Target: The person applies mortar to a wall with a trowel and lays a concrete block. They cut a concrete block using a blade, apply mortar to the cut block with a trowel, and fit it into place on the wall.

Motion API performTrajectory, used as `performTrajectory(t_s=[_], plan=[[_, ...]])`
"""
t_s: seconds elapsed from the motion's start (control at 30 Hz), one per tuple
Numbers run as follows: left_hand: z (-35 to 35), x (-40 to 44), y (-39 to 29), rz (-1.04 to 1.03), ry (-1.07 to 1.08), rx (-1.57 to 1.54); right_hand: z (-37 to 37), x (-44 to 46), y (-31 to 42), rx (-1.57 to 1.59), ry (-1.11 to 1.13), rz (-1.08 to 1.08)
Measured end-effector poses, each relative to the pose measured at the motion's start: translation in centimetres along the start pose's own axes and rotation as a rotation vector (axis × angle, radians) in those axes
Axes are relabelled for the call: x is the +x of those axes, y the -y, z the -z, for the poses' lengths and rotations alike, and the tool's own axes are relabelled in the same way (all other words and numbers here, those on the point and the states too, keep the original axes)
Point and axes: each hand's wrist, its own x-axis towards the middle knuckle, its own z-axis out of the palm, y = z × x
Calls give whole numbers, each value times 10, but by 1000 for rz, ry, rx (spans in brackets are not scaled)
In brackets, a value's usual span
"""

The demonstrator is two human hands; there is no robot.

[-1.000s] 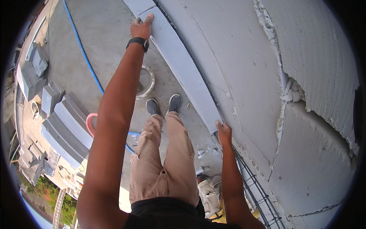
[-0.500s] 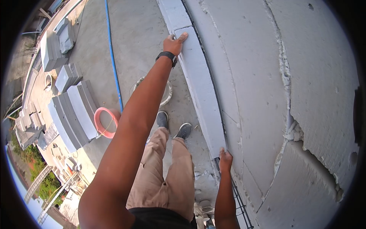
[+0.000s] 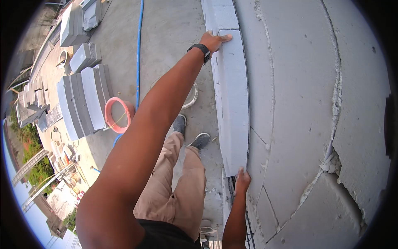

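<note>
Head view, ground: smooth grey concrete floor (image 3: pixel 118 50) on the left; a broad, cracked grey concrete surface (image 3: pixel 298 83) fills the right.
Block: long pale grey straight-edged block (image 3: pixel 234 99) between the two, its right side running close along the cracked surface, its far end meeting a similar pale grey block (image 3: pixel 220 16) at a thin joint.
Left hand: (image 3: pixel 213 42) holding the block at its far left corner, thumb laid across the top beside the joint, other fingers at the left edge; black wristwatch (image 3: pixel 202 52) on the wrist.
Right hand: (image 3: pixel 242 180) holding the block's near end, a digit on the top face; the other fingers are mostly hidden, so their exact placing is hard to tell.
Near end: thin dark metal bars (image 3: pixel 249 237) beside the right forearm.
Feet: dark grey shoes (image 3: pixel 201 141) and beige trousers (image 3: pixel 188 178) left of the block, near a round white-rimmed bucket (image 3: pixel 192 98) partly behind the left arm.
Left side: blue hose (image 3: pixel 139 45), round pink tub (image 3: pixel 108 116), stacked grey slabs (image 3: pixel 78 103).
</note>
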Motion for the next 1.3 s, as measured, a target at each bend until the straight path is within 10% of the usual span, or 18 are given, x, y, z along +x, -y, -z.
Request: performTrajectory(t_s=[0.37,0.53,0.8,1.3], plan=[[3,16,24,-89,-38,172,-2,-3,2,22,-14,-7],[10,-61,50,20,11,-372,0,-3,0,9,-10,-53],[-38,-96,83,-83,43,267,-6,-6,5,88,-50,-9],[-36,-95,62,8,-4,174,-11,-5,2,134,-45,29]])
